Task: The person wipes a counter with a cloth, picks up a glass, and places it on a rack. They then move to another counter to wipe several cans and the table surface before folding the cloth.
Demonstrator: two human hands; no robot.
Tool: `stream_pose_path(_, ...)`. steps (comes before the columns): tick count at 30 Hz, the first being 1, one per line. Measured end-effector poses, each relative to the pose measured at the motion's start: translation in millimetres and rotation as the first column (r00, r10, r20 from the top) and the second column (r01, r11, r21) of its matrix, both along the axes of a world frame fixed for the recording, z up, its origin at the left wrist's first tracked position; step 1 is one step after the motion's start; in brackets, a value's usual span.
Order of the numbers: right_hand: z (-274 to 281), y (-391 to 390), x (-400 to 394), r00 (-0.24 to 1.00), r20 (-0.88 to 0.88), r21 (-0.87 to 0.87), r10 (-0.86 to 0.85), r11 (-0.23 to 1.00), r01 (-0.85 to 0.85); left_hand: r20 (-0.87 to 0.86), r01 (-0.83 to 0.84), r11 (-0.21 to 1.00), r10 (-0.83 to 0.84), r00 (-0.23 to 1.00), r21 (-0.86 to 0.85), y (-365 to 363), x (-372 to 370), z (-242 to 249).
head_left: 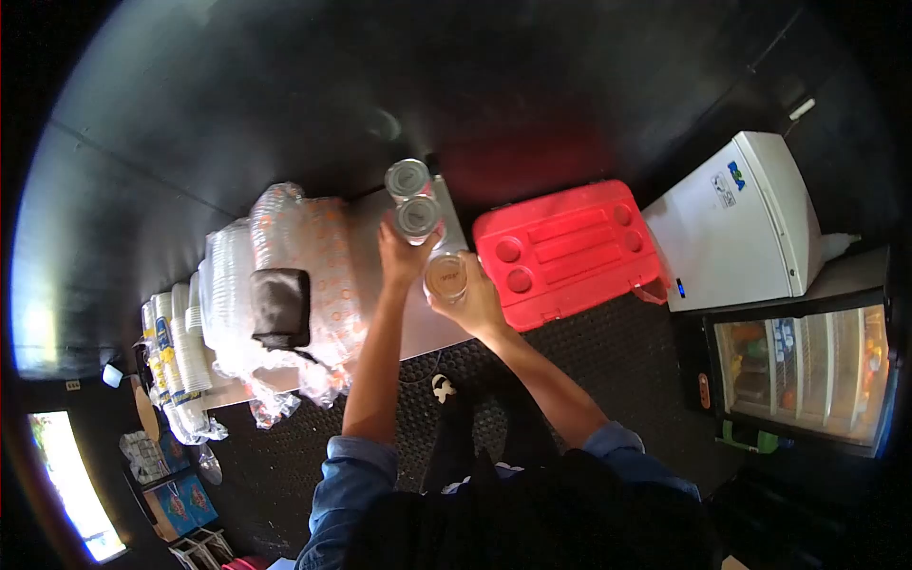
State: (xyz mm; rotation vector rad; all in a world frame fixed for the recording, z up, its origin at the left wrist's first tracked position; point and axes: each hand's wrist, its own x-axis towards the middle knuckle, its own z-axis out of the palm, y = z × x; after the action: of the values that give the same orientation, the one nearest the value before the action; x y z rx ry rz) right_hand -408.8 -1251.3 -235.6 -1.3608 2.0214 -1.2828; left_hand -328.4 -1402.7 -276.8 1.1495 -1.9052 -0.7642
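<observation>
Two silver-topped cans stand close together at the far corner of a metal table. My left hand is closed round the nearer can; the farther can sits just beyond it, by the wall. Just to the right and closer to me, my right hand grips another can, whose tan round end with small dark print faces up. Whether this can touches the table is not clear. The sides of the held cans are mostly hidden by my fingers.
Bagged stacks of clear plastic cups fill the table's left side, with a dark pouch on top. On the right are a red cooler, a white freezer box and a glass-door fridge. A dark wall rises behind.
</observation>
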Motion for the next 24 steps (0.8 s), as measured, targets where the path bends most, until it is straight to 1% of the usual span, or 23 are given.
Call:
stream_pose_path(1,-4.0,10.7,-7.0,1.0,0.004,0.012,-0.012,1.0,0.012,0.004,0.012,1.0,-0.012,1.0,0.012,0.3,-4.0,-0.2)
stream_pose_path(3,-10.8,30.3,-22.4,0.985,0.167,-0.076,0.032,0.997,-0.019,0.056,-0.065,0.994,0.061,0.997,0.082,3.1,-13.3,3.5)
stream_pose_path(4,-12.6,42.1,-33.6,0.971,0.223,-0.139,0.082,0.989,-0.052,0.057,-0.062,0.994,0.057,0.997,0.091,8.2,-20.9,13.9)
stream_pose_path(5,-14.0,54.3,-44.8,0.971,0.226,-0.129,0.076,0.99,-0.048,0.052,-0.147,0.978,0.14,0.989,0.149,14.4,-26.4,24.8)
stream_pose_path(6,-12.3,65.4,-56.6,0.92,0.383,-0.141,0.087,0.989,-0.035,0.054,-0.229,0.952,0.223,0.973,0.204,20.1,-31.6,32.5)
stream_pose_path(7,-12.8,76.7,-69.5,0.843,0.529,-0.151,0.099,0.988,-0.021,0.056,-0.226,0.951,0.219,0.974,0.211,23.5,-33.5,32.1)
stream_pose_path(8,-17.2,89.2,-84.2,0.895,0.446,-0.059,0.019,0.998,0.008,0.082,-0.274,0.952,0.264,0.961,0.138,26.2,-33.1,31.8)
stream_pose_path(9,-23.7,101.0,-101.1,0.894,0.448,-0.054,0.012,0.998,0.013,0.104,-0.317,0.946,0.31,0.945,0.063,30.2,-33.1,30.5)
stream_pose_path(11,-42.3,122.5,-136.7,0.949,0.309,-0.019,-0.055,0.998,0.064,-0.031,-0.313,0.949,0.314,0.949,0.04,46.4,-33.4,26.3)
stream_pose_path(12,-52.1,131.6,-154.2,0.947,0.314,-0.014,-0.062,0.997,0.07,-0.022,-0.298,0.954,0.297,0.955,-0.028,56.7,-32.2,27.3)
stream_pose_path(13,-62.5,140.3,-170.5,0.956,0.276,0.031,-0.104,0.995,0.099,-0.1,-0.271,0.959,0.264,0.959,-0.076,67.5,-34.3,28.8)
stream_pose_path(15,-89.6,151.9,-204.4,0.965,0.214,0.093,-0.148,0.987,0.131,-0.156,-0.169,0.985,0.171,0.973,0.027,97.1,-52.1,57.0)
stream_pose_path(17,-125.8,152.1,-238.2,0.973,0.158,0.203,-0.168,0.97,0.135,-0.213,-0.051,0.986,0.084,0.973,0.158,120.3,-85.0,67.3)
stream_pose_path(18,-150.1,146.1,-254.8,0.973,0.157,0.202,-0.169,0.97,0.136,-0.314,0.06,0.974,0.012,0.95,0.219,130.4,-109.0,66.5)
stream_pose_path(19,-176.7,137.6,-270.4,0.977,0.127,0.187,-0.17,0.972,0.145,-0.206,0.092,0.985,-0.061,0.977,0.147,135.1,-134.1,64.5)
stream_pose_path(20,-195.0,128.6,-284.5,0.98,0.098,0.174,-0.172,0.973,0.153,-0.145,0.114,0.981,-0.091,0.985,0.16,140.3,-155.6,46.7)
stream_pose_path(21,-206.5,118.6,-296.1,0.98,0.102,0.176,-0.173,0.972,0.154,-0.221,0.148,0.952,-0.089,0.971,0.268,144.2,-175.2,6.5)
stream_pose_path(22,-218.3,106.8,-306.7,0.987,-0.012,0.186,-0.161,0.969,0.161,-0.102,0.136,0.956,-0.113,0.988,0.259,145.6,-194.3,-20.3)
stream_pose_path(23,-230.3,98.4,-315.3,0.981,-0.126,0.201,-0.148,0.965,0.171,0.121,0.117,0.993,-0.112,0.986,-0.029,144.4,-211.7,-46.0)
stream_pose_path(24,-246.5,90.8,-322.5,0.978,-0.102,0.187,-0.182,0.962,0.198,0.023,0.078,0.996,-0.08,0.997,0.047,149.1,-228.1,-83.7)
